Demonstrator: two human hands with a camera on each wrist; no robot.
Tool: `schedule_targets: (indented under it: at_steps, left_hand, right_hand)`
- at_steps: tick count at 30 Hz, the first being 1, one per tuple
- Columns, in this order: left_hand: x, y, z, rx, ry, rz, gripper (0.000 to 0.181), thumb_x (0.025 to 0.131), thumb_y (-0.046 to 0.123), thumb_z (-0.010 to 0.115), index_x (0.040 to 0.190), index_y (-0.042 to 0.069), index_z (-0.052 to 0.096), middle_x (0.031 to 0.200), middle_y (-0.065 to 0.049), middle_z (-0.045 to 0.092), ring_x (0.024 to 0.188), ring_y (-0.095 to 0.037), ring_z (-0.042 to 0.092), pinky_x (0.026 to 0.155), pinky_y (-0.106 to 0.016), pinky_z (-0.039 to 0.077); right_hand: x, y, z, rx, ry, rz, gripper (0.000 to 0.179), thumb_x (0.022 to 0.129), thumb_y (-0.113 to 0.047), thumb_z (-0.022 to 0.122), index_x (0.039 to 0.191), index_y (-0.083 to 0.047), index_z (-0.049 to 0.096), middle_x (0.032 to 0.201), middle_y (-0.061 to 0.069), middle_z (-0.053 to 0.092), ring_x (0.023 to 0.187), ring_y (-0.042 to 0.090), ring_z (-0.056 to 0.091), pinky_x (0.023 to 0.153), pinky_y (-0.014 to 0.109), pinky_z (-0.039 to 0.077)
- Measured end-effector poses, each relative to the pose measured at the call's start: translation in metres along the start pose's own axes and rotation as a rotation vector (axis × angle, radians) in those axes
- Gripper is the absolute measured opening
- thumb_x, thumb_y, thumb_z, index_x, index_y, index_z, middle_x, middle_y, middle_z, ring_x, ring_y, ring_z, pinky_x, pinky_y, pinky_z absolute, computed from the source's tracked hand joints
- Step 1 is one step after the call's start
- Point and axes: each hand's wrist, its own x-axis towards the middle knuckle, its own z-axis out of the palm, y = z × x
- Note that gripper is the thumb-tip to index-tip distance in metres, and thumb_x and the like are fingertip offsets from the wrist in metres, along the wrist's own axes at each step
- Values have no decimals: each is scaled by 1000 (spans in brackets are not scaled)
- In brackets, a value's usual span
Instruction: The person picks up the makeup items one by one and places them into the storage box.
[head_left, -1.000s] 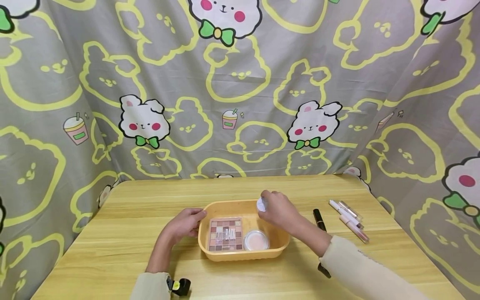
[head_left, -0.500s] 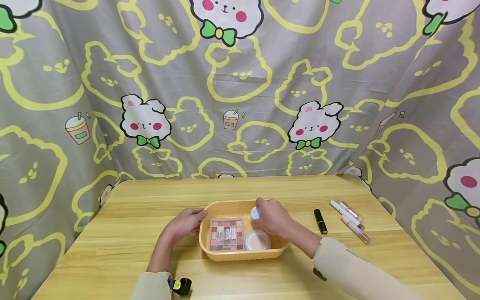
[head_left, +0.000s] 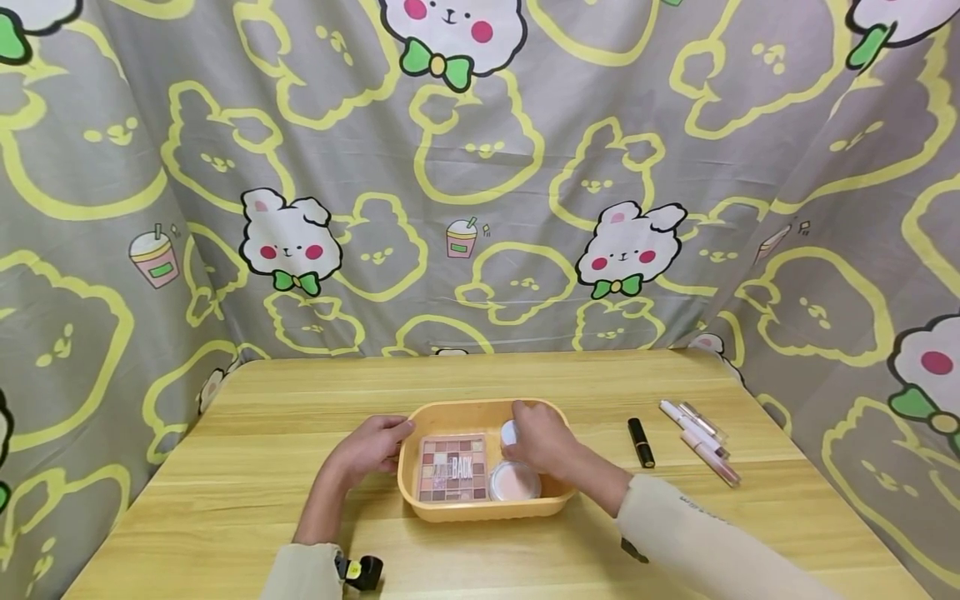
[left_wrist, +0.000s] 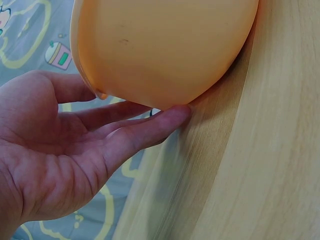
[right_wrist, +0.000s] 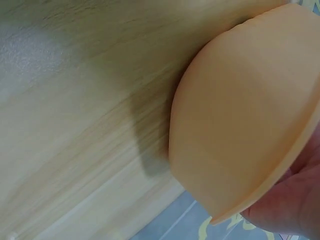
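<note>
A yellow-orange plastic basket (head_left: 487, 511) stands on the table. My left hand (head_left: 367, 450) holds its left end, thumb at the rim and fingers against the outer wall (left_wrist: 165, 55), as the left wrist view shows. My right hand (head_left: 546, 440) reaches inside the right half and grips a small round white-topped item (head_left: 509, 433), mostly covered by the fingers. An eyeshadow palette (head_left: 452, 468) lies in the left half. Beside it, near the front wall, is a round clear-rimmed powder compact (head_left: 515, 482). In the right wrist view the basket's wall (right_wrist: 240, 110) hides most of the right hand (right_wrist: 290, 205).
To the right of the basket lies a black tube (head_left: 641, 442). Farther right, several slim cosmetic tubes (head_left: 709, 457) lie close together. A patterned curtain (head_left: 480, 208) hangs around the wooden table (head_left: 300, 387).
My right hand has moved down and slightly left into the basket with the white-topped item. The black tube shows fully now that the right forearm has shifted. My left hand has stayed on the basket.
</note>
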Motion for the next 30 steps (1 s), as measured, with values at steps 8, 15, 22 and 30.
schedule_targets:
  at_steps: [8,15,22,30]
  left_hand:
    - [-1,1,1,-8,0,3,54,109,26,44,147,-12,41,124,-24,66,101,-24,69,74,-34,59]
    - [0,1,0,0,-9,5,52,109,26,43,145,-12,44,119,-22,68,94,-21,68,70,-31,56]
    - [1,0,0,-3,-7,2,52,109,26,43,145,-12,44,120,-22,68,100,-23,69,75,-33,59]
    - [1,0,0,9,6,-7,55,108,27,44,147,-12,41,125,-24,67,108,-28,69,80,-38,61]
  right_hand:
    - [-1,-1,1,-6,-1,13,45,75,-23,90,100,0,61,76,9,63,74,25,62,66,36,55]
    - [-1,-3,-2,-11,0,15,39,78,-24,88,96,-2,61,75,9,63,71,23,61,64,36,54]
    - [0,-3,-4,-9,20,-17,22,81,-14,81,85,-5,62,70,4,60,65,18,54,58,32,48]
    - [0,-3,-4,18,29,-29,20,81,-12,82,86,-3,65,76,7,67,66,18,58,58,31,50]
